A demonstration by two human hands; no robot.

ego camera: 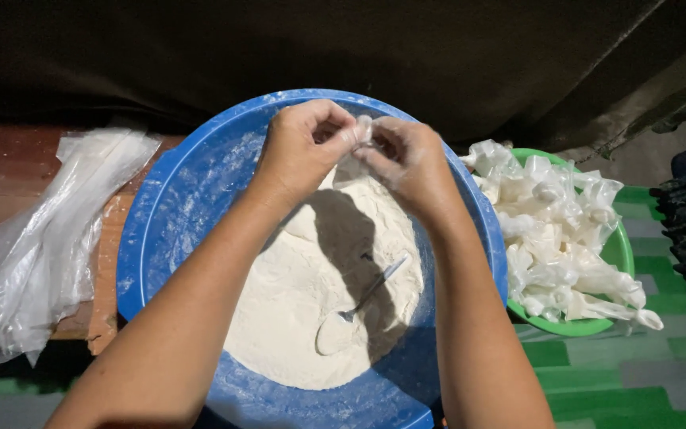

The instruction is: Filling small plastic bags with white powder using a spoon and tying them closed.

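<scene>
Reddish wooden surface point(9, 171) carries a blue basin point(168, 214) of flour point(303, 294); above it, left hand point(303, 151) and right hand point(410, 163) pinch a small clear bag point(364, 129) between fingertips; filled bags point(557, 230) lie just beside.

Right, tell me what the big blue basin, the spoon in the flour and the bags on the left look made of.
Blue basin: likely moulded plastic, smooth rim, dusted white. Spoon: looks like metal, its handle grey and glinting, bowl buried in powder. Empty bags: thin clear plastic film, wrinkled, see-through and shiny.
</scene>
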